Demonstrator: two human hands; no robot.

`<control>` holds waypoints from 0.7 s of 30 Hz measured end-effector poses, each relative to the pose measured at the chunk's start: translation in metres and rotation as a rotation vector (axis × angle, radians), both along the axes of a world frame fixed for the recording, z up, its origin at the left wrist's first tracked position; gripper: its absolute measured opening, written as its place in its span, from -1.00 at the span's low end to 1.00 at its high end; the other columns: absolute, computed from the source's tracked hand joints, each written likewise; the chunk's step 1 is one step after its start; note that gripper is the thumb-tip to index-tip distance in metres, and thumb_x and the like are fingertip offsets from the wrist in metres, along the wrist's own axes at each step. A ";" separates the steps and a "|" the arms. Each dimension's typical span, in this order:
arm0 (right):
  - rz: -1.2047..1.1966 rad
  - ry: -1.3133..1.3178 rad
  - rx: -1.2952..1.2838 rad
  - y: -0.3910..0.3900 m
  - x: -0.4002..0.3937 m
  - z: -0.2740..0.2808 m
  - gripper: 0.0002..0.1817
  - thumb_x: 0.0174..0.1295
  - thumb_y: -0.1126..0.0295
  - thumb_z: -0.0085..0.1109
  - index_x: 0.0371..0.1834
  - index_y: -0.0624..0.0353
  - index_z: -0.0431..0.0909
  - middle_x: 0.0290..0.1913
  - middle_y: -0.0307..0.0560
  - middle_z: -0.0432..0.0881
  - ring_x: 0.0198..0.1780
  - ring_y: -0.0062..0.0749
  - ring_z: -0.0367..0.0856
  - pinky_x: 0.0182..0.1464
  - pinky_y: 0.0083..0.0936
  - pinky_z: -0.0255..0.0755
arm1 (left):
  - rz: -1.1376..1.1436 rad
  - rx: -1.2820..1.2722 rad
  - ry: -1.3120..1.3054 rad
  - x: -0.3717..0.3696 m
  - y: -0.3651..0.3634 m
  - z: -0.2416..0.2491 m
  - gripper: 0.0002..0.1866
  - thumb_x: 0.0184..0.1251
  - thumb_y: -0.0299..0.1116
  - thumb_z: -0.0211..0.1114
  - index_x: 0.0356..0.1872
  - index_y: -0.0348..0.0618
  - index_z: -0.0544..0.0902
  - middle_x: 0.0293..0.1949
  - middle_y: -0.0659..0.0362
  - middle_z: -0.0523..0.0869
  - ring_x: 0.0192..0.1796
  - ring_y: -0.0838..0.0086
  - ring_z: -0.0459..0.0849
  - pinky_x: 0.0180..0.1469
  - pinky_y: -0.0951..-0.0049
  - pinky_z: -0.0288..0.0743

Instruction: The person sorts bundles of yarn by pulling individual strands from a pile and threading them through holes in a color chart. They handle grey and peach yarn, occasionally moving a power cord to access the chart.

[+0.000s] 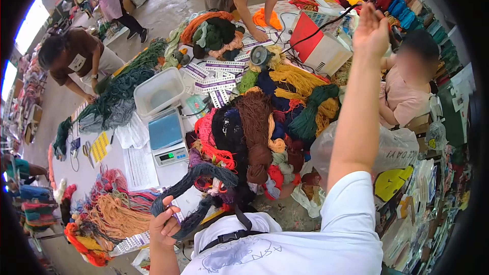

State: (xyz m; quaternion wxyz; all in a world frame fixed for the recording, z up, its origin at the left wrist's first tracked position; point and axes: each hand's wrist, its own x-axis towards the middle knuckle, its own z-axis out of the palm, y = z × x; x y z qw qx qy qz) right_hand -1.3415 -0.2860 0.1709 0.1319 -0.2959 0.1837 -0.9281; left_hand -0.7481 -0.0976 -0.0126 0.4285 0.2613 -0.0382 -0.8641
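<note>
My left hand (165, 224), low in the view, has its fingers closed around a looped skein of dark navy yarn (216, 171). A small white and purple label (178, 214) shows beside those fingers. The skein's loop hangs over the table's near edge, against other yarn. My right arm is stretched far forward, and my right hand (372, 28) is raised at the upper right. Its fingers are loosely bent and apart, with nothing visible in them. Close to its fingertips runs a black cord (323, 29); whether they touch cannot be made out.
A digital scale (167, 137) and a clear plastic bin (160, 91) stand left of heaped yarn (254, 122). Label strips (216, 82), a small fan (261, 56) and scissors (88, 152) lie around. Several people work nearby; a plastic bag (367, 147) is under my right arm.
</note>
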 end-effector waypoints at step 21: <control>-0.304 0.340 -0.249 0.202 0.075 0.284 -0.56 0.28 0.29 -0.17 0.16 0.32 0.29 0.26 0.01 0.35 0.33 -0.38 0.25 0.38 -0.43 0.15 | -0.221 0.064 0.283 -0.006 -0.013 -0.038 -0.57 0.36 -0.53 -0.04 0.26 -0.12 0.34 -0.09 -0.07 0.65 -0.76 0.76 0.27 -0.73 0.72 0.14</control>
